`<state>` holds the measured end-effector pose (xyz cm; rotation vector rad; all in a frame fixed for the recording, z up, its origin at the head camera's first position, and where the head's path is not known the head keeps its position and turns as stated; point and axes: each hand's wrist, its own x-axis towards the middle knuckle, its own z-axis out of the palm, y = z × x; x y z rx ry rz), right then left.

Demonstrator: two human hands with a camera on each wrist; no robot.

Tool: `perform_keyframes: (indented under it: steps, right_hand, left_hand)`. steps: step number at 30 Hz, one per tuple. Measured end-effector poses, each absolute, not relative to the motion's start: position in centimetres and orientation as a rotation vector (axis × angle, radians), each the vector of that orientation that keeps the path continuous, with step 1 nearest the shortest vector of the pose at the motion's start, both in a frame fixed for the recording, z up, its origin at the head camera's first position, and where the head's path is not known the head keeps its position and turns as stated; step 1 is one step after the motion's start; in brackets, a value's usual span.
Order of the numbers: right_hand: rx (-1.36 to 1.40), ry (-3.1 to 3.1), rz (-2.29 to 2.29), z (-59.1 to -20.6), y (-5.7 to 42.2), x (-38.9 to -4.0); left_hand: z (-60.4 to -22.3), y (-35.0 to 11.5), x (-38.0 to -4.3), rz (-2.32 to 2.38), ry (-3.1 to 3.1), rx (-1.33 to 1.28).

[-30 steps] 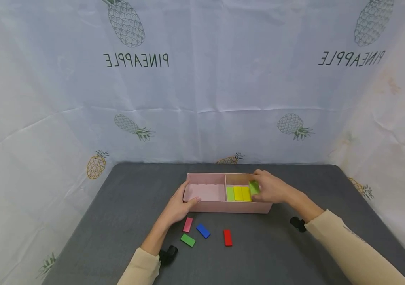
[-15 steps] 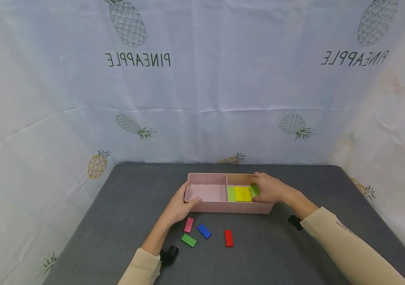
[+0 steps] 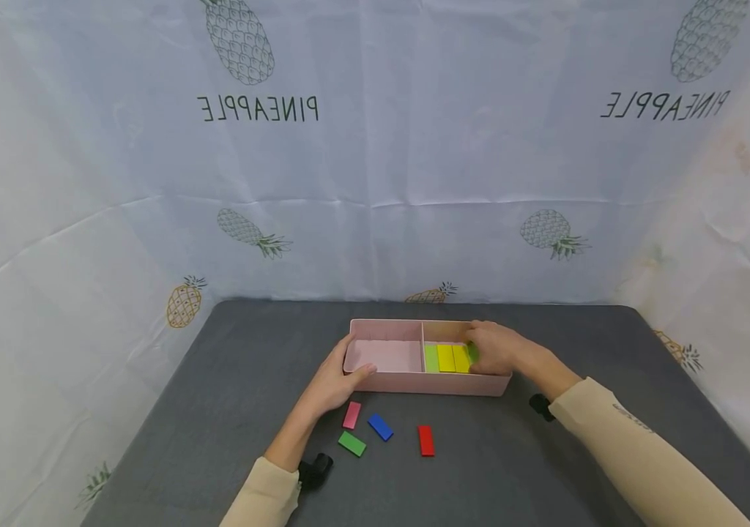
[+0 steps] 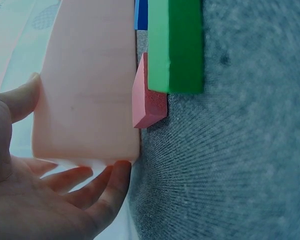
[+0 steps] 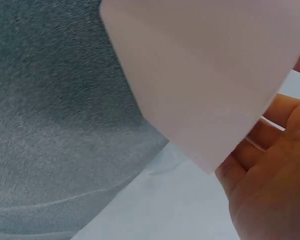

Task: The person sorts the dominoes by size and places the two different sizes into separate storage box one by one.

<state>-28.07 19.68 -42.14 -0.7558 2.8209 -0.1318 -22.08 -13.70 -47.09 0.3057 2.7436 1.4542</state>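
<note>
A pink box [image 3: 428, 383] with two compartments stands on the grey table. My left hand [image 3: 332, 377] grips its left end, thumb at the front rim; in the left wrist view the fingers [image 4: 117, 185] curl along the end wall. In the right compartment a light green block [image 3: 431, 359] and two yellow blocks [image 3: 453, 359] lie side by side. My right hand [image 3: 496, 348] reaches in there and pinches another light green block [image 3: 472, 353] beside the yellow ones, mostly hidden by the fingers. The right wrist view shows the box's outer wall [image 5: 200, 70] with fingers behind it.
In front of the box lie a pink block [image 3: 351, 415], a blue block [image 3: 380, 427], a green block [image 3: 351, 443] and, further right, a red block [image 3: 426, 440]. A pineapple-print cloth [image 3: 375, 161] hangs behind the table [image 3: 269, 337].
My right hand has lowered the light green block deeper into the right compartment, close to the yellow ones, and less of it shows. The left hand keeps its grip on the box.
</note>
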Motion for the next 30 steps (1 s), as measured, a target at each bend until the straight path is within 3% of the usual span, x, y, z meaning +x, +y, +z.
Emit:
perform_keyframes:
  steps: [12, 30]
  right_hand:
    - [-0.838, 2.853, -0.088, -42.5, 19.7, -28.0]
    - [-0.842, 2.856, -0.451, -41.5, 20.6, -26.8]
  left_hand:
    - [-47.1, -13.8, -22.2, 1.450, 2.748, 0.317]
    - [-47.1, -13.7, -22.1, 1.445, 2.754, 0.296]
